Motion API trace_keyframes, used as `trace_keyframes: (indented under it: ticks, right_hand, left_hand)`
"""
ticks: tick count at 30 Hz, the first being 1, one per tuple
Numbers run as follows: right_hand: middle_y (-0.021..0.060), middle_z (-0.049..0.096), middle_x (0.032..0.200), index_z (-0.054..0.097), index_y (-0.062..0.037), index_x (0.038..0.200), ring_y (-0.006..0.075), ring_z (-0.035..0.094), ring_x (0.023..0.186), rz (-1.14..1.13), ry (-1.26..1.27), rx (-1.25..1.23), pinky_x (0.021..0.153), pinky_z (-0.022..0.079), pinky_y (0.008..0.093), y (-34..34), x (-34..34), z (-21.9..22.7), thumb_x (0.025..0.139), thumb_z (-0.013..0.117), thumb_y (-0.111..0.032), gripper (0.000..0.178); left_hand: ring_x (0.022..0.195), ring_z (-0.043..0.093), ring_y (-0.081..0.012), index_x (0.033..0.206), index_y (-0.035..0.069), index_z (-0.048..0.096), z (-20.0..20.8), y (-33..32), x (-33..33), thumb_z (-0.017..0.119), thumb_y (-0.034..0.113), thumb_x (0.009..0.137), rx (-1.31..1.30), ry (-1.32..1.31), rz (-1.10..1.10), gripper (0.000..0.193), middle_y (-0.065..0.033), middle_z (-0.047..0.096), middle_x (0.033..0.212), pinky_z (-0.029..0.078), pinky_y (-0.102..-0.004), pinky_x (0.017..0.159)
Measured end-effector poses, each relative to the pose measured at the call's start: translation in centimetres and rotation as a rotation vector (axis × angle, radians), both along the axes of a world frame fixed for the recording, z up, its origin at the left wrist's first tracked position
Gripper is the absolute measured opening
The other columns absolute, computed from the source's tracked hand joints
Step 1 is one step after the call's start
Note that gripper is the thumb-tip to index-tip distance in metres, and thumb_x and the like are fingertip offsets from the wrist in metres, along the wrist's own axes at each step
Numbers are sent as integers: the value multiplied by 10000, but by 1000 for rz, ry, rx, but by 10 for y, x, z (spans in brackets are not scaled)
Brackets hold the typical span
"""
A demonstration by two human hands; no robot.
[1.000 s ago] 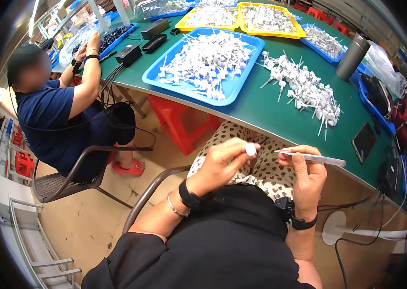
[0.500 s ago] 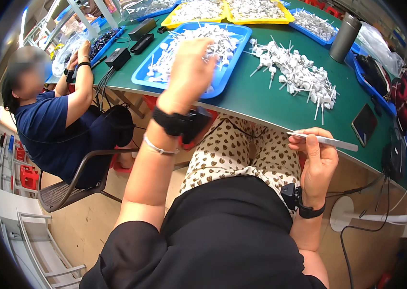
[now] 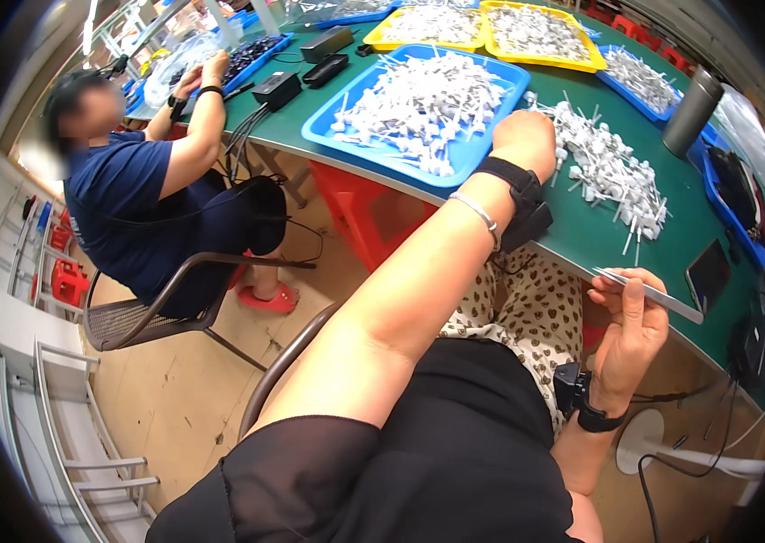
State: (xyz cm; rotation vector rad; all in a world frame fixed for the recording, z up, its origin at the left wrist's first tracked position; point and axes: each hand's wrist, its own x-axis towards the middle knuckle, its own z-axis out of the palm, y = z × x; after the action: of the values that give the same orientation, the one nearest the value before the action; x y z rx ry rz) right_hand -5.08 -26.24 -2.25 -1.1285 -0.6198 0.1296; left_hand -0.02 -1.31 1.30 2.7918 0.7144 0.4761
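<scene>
My left hand (image 3: pixel 527 143) reaches across to the right edge of a blue tray (image 3: pixel 480 136), beside a loose pile of small white plastic parts (image 3: pixel 607 165) with thin stems. The back of the hand faces me, so its fingers are hidden and I cannot see whether anything is in them. More white stemmed parts (image 3: pixel 423 100) are heaped inside the tray. Past the table's front edge, my right hand (image 3: pixel 629 337) is closed around metal tweezers (image 3: pixel 668 299), whose thin tips point left.
Yellow trays (image 3: pixel 541 61) of white parts stand at the back. A dark grey flask (image 3: pixel 693 113) and a phone (image 3: pixel 707 273) are on the right. Black boxes with cables (image 3: pixel 277 89) lie left of the blue tray. A co-worker (image 3: pixel 143 172) sits at the left.
My left hand has moved right, from above the blue tray to the edge of the loose pile. My right hand still holds the tweezers. The whole view has shifted.
</scene>
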Motion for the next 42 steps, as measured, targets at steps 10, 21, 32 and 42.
trace_keyframes:
  ticks: [10, 21, 32, 42]
  right_hand:
    - [138, 687, 1028, 598, 34, 1118, 213, 708, 919, 33, 13, 49, 805, 597, 322, 7, -5, 0, 1039, 553, -126, 184]
    - [135, 678, 1100, 578, 55, 1165, 184, 677, 1002, 202, -16, -80, 926, 565, 320, 23, -32, -10, 1012, 582, -49, 185]
    - [110, 690, 1043, 633, 52, 1071, 158, 687, 929, 136, -126, -177, 836, 557, 279, 27, -39, -16, 983, 605, 8, 102]
    - [120, 687, 1035, 624, 62, 1070, 174, 701, 918, 119, -172, -198, 819, 579, 283, 30, -41, -18, 990, 596, 3, 104]
  left_hand:
    - [560, 559, -59, 998, 11, 680, -7, -31, -100, 636, 176, 991, -833, -571, -406, 171, -10, 607, 691, 457, -237, 508]
    - [727, 624, -87, 1136, -24, 677, -61, -79, -188, 605, 36, 993, -1099, -526, -397, 171, -46, 633, 933, 526, -242, 641]
    - [743, 663, -167, 1076, -18, 671, -82, -84, -185, 636, -25, 933, -882, -637, -425, 148, -87, 645, 923, 538, -292, 649]
    - [787, 669, -231, 1073, 3, 670, -85, -83, -184, 664, -58, 883, -757, -652, -433, 201, -109, 655, 956, 541, -330, 682]
